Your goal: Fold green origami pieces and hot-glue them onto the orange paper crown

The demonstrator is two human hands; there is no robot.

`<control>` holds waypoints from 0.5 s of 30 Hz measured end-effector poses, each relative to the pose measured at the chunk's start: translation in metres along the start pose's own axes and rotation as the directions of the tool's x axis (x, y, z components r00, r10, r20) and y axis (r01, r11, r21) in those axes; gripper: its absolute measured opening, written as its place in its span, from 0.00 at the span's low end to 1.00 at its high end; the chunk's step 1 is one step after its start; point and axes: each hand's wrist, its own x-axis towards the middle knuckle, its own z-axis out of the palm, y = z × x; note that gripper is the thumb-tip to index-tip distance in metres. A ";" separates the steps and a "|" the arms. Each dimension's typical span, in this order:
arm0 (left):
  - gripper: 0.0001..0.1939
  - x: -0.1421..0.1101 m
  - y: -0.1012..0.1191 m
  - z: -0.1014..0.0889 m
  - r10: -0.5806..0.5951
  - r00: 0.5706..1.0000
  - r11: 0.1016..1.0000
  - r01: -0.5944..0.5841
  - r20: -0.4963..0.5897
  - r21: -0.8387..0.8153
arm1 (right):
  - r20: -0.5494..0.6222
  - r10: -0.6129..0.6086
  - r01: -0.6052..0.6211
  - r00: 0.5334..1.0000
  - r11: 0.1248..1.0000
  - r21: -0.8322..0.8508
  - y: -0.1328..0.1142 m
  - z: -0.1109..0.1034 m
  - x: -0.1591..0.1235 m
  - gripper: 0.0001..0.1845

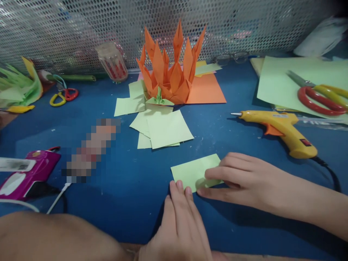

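Observation:
A pale green paper rectangle (pixel 194 170), apparently folded, lies on the blue tabletop in front of me. My left hand (pixel 182 224) reaches up from the bottom with its fingers stretched out, the tips resting at the paper's lower left edge. From the right comes my right hand (pixel 239 177), its thumb and fingers closed around the paper's right end; part of that end is hidden beneath them. Just beyond lie several loose pale green paper squares (pixel 171 128). Behind those stands an orange folded-paper flower (pixel 171 76) with pointed petals and a small green folded piece (pixel 159 99) at its front.
A yellow glue gun (pixel 280 121) lies to the right, its cord trailing off. Scissors (pixel 320 96) rest on green sheets (pixel 282 79). Small scissors (pixel 63 96), a glass jar (pixel 112 63) and a purple device (pixel 32 174) are leftward. A perforated metal panel (pixel 73 32) borders the back.

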 end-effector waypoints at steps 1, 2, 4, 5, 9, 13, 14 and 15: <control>0.40 0.000 0.001 0.000 -0.008 1.000 1.000 0.008 -0.005 0.004 | 0.009 0.000 0.000 1.000 1.000 0.000 0.000 0.000 -0.001 0.16; 0.40 -0.001 0.001 0.001 -0.018 1.000 1.000 0.018 -0.006 0.006 | 0.001 0.012 -0.012 1.000 1.000 0.006 0.001 -0.001 -0.001 0.16; 0.39 0.000 0.002 0.000 -0.034 0.999 0.999 0.034 -0.008 0.002 | -0.014 0.039 -0.039 0.999 0.998 0.041 0.001 -0.002 -0.002 0.18; 0.38 0.000 0.001 0.000 -0.038 0.999 0.999 0.038 -0.012 -0.005 | -0.018 0.057 -0.055 0.998 0.996 0.067 0.002 -0.003 -0.003 0.19; 0.37 0.002 -0.004 -0.004 -0.024 1.000 0.999 0.024 -0.008 -0.034 | -0.005 0.144 -0.140 0.990 0.970 0.197 0.006 -0.008 -0.007 0.22; 0.38 0.002 -0.010 -0.010 -0.013 0.998 0.998 0.016 0.064 -0.056 | 0.018 0.229 -0.224 0.973 0.928 0.299 0.012 -0.014 -0.012 0.21; 0.37 0.002 -0.011 -0.011 -0.016 0.997 0.998 0.021 0.078 -0.061 | 0.026 0.240 -0.236 0.970 0.920 0.313 0.013 -0.015 -0.013 0.21; 0.37 0.002 -0.011 -0.013 -0.018 0.996 0.998 0.024 0.091 -0.064 | 0.033 0.252 -0.249 0.967 0.913 0.323 0.014 -0.016 -0.014 0.20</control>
